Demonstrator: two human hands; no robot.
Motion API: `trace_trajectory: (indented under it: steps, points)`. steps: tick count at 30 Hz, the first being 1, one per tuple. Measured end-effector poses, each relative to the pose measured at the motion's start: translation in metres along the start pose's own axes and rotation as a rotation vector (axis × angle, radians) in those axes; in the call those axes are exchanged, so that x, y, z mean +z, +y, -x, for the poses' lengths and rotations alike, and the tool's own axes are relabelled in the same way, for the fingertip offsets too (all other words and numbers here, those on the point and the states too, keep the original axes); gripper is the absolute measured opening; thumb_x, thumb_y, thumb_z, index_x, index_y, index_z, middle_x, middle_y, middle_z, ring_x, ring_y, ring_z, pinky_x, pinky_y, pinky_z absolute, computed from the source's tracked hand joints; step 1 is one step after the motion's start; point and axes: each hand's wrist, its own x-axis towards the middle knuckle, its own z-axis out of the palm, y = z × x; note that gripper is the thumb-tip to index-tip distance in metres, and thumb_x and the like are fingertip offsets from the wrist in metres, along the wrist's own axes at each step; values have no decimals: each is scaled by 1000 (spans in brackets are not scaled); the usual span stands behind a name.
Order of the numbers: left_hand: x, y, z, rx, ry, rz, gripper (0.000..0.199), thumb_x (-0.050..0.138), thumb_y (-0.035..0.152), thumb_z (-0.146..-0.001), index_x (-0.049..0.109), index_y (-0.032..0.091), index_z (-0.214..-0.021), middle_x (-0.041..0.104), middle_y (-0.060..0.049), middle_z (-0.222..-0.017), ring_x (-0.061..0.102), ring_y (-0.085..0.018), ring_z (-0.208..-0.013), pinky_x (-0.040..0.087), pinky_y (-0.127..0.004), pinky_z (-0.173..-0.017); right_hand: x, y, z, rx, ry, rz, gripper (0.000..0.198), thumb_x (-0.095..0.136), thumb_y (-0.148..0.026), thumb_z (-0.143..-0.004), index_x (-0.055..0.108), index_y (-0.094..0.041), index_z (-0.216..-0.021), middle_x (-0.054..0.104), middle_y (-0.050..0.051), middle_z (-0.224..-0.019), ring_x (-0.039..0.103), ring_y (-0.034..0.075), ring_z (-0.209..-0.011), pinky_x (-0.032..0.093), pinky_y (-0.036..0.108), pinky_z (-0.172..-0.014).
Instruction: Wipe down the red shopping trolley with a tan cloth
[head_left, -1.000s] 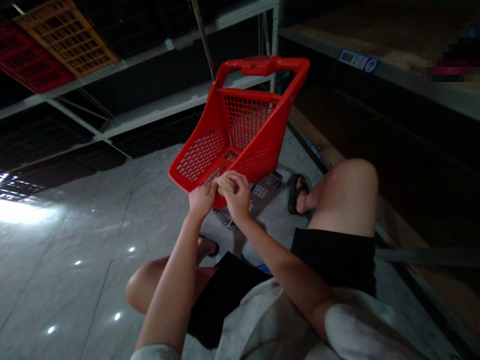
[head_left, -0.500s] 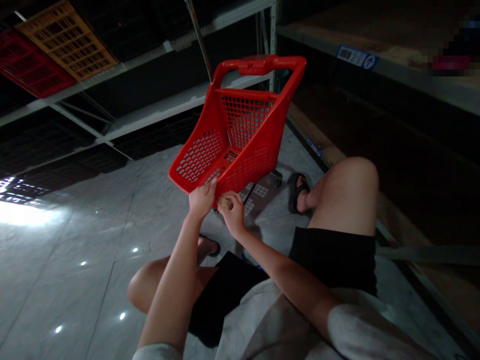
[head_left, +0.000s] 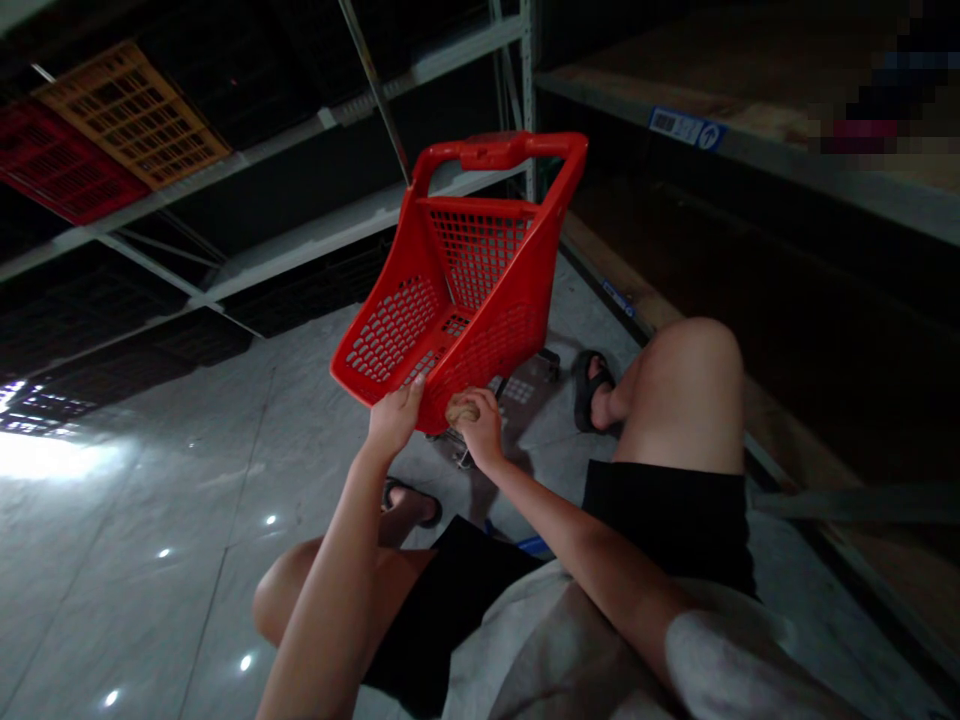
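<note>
A red plastic shopping cart [head_left: 517, 290] with mesh-like sides stands in front of me, its handle at the far end. My left hand [head_left: 394, 418] is closed over the near rim of its basket, with the thumb on the inner side. Just to the right, my right hand [head_left: 484, 428] holds a crumpled tan cloth [head_left: 462, 411] against the outside of the basket near its lower corner. My fingers partly cover the cloth. Under the basket a bit of the metal frame and wheels shows.
Metal shelving [head_left: 315, 255] runs along the left and back, with a yellow crate [head_left: 135, 115] and a red crate [head_left: 67, 165] on it. Wooden shelves [head_left: 690, 280] stand close on the right. Grey tiled floor [head_left: 172, 480] reflects lights. My legs are spread on both sides.
The right hand with the cloth has shifted slightly right and down along the cart's outer side. The left hand still grips the rim. The cart sits slightly lower and further left in view.
</note>
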Motion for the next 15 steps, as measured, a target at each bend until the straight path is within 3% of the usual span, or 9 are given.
trace_trajectory:
  steps: [4, 6, 8, 11, 15]
  points:
    - [-10, 2, 0, 5, -109, 56, 67, 22, 54, -105, 70, 17, -78, 72, -9, -76, 71, -23, -79, 51, -32, -76, -4, -56, -49, -225, 125, -54, 30, 54, -8, -70, 67, -23, -92, 61, 4, -109, 60, 19, -106, 49, 33, -100]
    - [-14, 10, -3, 16, -105, 59, 66, 24, 58, -104, 72, 18, -82, 73, -10, -78, 72, -26, -82, 52, -33, -77, -6, -63, -62, -318, 112, -60, 29, 55, -7, -72, 65, -24, -93, 61, 4, -110, 60, 19, -108, 47, 35, -104]
    - [-15, 25, -10, 87, -33, 104, 59, 28, 56, -104, 74, 20, -101, 77, -10, -97, 72, -27, -99, 52, -34, -86, -6, -48, -58, -337, 85, -50, 26, 58, -9, -74, 64, -24, -94, 60, 5, -113, 59, 20, -113, 45, 37, -108]
    - [-9, 51, -27, 247, 51, 248, 51, 28, 50, -106, 67, 24, -126, 74, -7, -124, 67, -23, -119, 49, -31, -98, -7, 1, -30, -159, 37, -11, 20, 62, -13, -73, 63, -22, -91, 60, 8, -115, 60, 22, -112, 48, 37, -103]
    - [2, 74, -50, 218, 52, 239, 50, 28, 45, -106, 69, 20, -120, 75, -10, -119, 68, -24, -113, 49, -31, -96, -8, 50, 1, 85, -10, -1, 17, 61, -11, -61, 59, -22, -74, 61, 2, -89, 62, 20, -85, 53, 33, -83]
